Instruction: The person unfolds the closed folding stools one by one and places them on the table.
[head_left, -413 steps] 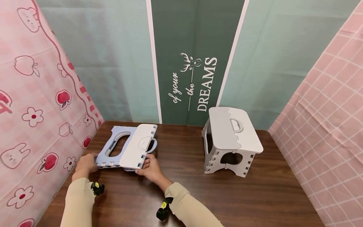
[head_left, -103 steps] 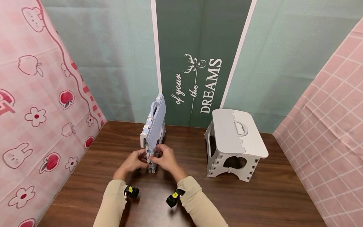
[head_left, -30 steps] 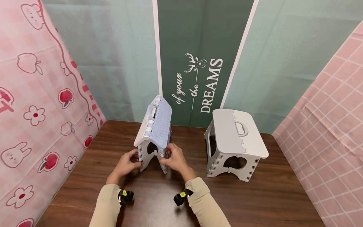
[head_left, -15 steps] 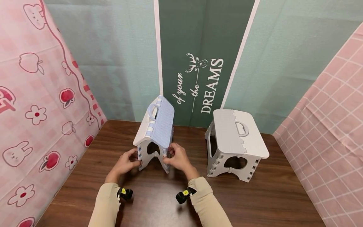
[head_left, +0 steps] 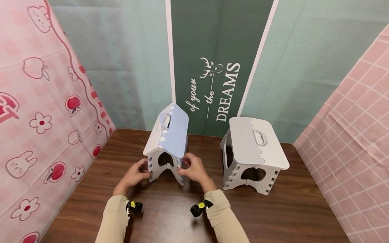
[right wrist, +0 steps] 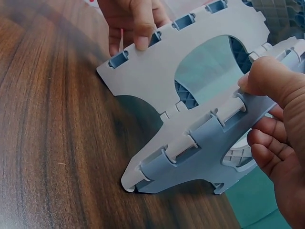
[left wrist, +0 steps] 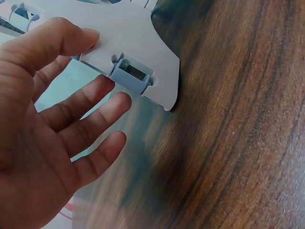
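A blue and white folding stool (head_left: 176, 130) stands partly unfolded on the table, its two seat halves sloping like a roof and a loop handle at the ridge. My left hand (head_left: 133, 174) pinches the left front edge of its legs; in the left wrist view the thumb (left wrist: 88, 40) presses the white panel while the other fingers lie at the edge. My right hand (head_left: 194, 169) pinches the right front edge, thumb in front and fingers behind, as the right wrist view shows. Between the hands, the hinged white end panel (right wrist: 157, 67) is bent inward at its middle.
A grey and white folding stool (head_left: 258, 145), fully unfolded with a flat top, stands to the right on the brown wooden table (head_left: 261, 216). Pink patterned cloth (head_left: 45, 135) hangs at the left, pink checked cloth (head_left: 352, 141) at the right, and a green curtain (head_left: 127, 67) behind.
The blue and white stool first lay folded flat at the left, then stood upright and folded. My hands have drawn apart, the right one moving right, and its legs and seat halves have spread.
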Tool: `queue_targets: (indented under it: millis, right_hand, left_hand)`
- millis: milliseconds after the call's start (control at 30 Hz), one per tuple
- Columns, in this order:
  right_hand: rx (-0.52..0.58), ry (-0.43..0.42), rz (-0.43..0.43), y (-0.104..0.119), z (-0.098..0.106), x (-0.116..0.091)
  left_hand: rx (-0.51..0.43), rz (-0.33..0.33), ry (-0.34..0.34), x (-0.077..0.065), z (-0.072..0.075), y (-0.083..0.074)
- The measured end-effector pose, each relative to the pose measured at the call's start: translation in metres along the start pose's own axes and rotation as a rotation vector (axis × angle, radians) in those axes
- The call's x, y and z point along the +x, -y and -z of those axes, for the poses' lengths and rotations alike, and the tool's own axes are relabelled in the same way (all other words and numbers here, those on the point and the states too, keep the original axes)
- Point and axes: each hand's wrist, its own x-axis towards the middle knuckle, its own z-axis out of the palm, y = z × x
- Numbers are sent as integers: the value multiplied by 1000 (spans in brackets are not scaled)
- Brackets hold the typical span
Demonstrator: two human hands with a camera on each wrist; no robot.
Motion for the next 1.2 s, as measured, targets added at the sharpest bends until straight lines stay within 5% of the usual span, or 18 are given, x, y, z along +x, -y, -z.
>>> queue_targets:
  millis: [500, 1200]
  right_hand:
    - [88, 43, -29, -4, 2, -2]
    - [76, 41, -40, -10, 7, 0]
  left_hand:
    - [-34, -19, -12, 8, 2, 42]
    - [-34, -43, 11, 8, 10, 35]
